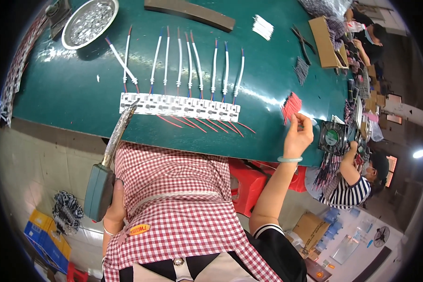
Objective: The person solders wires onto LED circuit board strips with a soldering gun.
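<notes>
My left hand (115, 207) is wrapped round the green handle of a soldering iron (98, 190). Its metal shaft slants up and the tip is over the left part of a white connector strip (181, 107). White cables (167, 61) with bared coloured ends stand out from the strip's far side, and thin red wires (195, 125) stick out from its near side. To the right, my right hand (299, 136) has thumb and fingers pinched at the near end of a bundle of short red wires (292, 103). How many wires it grips is hidden.
A metal bowl (90, 23) of silvery bits sits at the far left, a dark bar (190, 13) at the back. Right lie white pieces (262, 27), pliers (301, 43), dark short wires (301, 70), a cardboard box (325, 42) and a small fan (332, 137). Co-workers (348, 188) sit beyond.
</notes>
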A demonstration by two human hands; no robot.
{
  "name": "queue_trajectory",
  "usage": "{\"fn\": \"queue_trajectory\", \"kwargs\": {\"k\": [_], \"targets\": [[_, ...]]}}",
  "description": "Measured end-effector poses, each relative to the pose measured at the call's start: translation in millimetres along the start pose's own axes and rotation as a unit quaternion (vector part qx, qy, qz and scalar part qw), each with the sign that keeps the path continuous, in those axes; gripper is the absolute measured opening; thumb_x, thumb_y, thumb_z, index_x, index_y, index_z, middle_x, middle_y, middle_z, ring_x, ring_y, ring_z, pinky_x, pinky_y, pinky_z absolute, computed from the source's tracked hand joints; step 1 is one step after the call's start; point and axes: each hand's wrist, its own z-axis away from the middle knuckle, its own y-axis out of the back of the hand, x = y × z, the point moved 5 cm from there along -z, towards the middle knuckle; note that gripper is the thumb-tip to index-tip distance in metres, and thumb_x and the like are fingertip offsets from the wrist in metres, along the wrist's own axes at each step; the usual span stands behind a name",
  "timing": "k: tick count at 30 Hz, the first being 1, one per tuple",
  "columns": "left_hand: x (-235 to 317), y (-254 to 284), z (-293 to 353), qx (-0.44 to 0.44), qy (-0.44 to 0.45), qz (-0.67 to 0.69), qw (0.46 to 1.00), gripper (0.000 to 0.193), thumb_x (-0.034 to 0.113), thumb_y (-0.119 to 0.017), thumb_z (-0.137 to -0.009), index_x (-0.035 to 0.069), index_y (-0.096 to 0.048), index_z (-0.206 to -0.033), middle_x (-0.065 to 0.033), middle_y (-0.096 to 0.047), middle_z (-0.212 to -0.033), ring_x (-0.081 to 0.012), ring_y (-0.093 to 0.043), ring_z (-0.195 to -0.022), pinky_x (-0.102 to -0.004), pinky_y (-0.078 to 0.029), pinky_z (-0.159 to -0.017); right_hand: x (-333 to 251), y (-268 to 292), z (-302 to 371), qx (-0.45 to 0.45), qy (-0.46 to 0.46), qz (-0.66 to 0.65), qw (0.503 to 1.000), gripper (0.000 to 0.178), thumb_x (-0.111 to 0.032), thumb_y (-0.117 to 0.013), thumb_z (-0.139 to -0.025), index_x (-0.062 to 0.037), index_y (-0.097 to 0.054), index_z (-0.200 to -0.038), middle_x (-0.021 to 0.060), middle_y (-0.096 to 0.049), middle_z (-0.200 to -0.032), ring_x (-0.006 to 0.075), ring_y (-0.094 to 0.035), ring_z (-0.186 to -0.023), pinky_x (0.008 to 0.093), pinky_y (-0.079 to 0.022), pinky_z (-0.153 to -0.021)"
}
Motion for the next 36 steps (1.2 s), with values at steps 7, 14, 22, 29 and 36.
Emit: {"fn": "queue_trajectory", "kwargs": {"k": [7, 14, 22, 29, 36], "targets": [[27, 0, -10, 0.092, -0.018, -0.072, 0.993, 0.019, 0.003, -0.071, -0.088, -0.003, -0.069, -0.106, -0.0128, -0.070, -0.097, -0.0236, -0.065, -0.081, -0.0342, -0.052, -0.072, 5, -18, -7, 0.015, 0.057, 0.028, 0.998, 0.009, -0.011, -0.072, -0.089, -0.0032, -0.071, -0.093, 0.0128, -0.064, -0.082, 0.0268, -0.063, -0.070, 0.0378, -0.050, -0.066], [34, -11, -19, 0.070, -0.083, -0.059, 0.992, 0.022, -0.001, -0.075, -0.074, -0.006, -0.071, -0.095, -0.0186, -0.070, -0.087, -0.0306, -0.070, -0.071, -0.0343, -0.055, -0.065, 20, -22, -2, -0.008, 0.043, 0.047, 0.998, 0.010, -0.004, -0.069, -0.088, -0.0009, -0.059, -0.087, 0.0119, -0.057, -0.084, 0.0301, -0.056, -0.077, 0.0424, -0.046, -0.071], [36, -7, -21, 0.081, -0.006, 0.037, 0.996, 0.022, -0.001, -0.074, -0.080, -0.005, -0.070, -0.101, -0.0130, -0.071, -0.090, -0.0217, -0.068, -0.073, -0.0328, -0.055, -0.067, -6, -9, -8, 0.060, 0.083, 0.081, 0.991, 0.007, -0.006, -0.065, -0.091, -0.0005, -0.062, -0.088, 0.0143, -0.062, -0.087, 0.0338, -0.059, -0.085, 0.0448, -0.046, -0.075], [42, -6, -22, 0.102, 0.184, 0.245, 0.946, 0.032, 0.003, -0.073, -0.086, -0.003, -0.066, -0.116, -0.0040, -0.067, -0.089, -0.0101, -0.059, -0.073, -0.0262, -0.049, -0.064, -26, -15, -12, 0.079, 0.097, 0.091, 0.988, 0.004, -0.002, -0.067, -0.089, -0.0001, -0.063, -0.087, 0.0134, -0.061, -0.088, 0.0327, -0.059, -0.085, 0.0439, -0.046, -0.075], [33, -7, -21, 0.093, 0.157, 0.197, 0.963, 0.030, 0.001, -0.078, -0.083, -0.003, -0.070, -0.112, -0.0064, -0.073, -0.101, -0.0120, -0.067, -0.089, -0.0278, -0.055, -0.079, 3, -24, -2, 0.024, 0.043, 0.035, 0.998, 0.005, -0.003, -0.073, -0.085, -0.0041, -0.069, -0.086, 0.0098, -0.060, -0.081, 0.0271, -0.059, -0.077, 0.0418, -0.048, -0.070]]}}
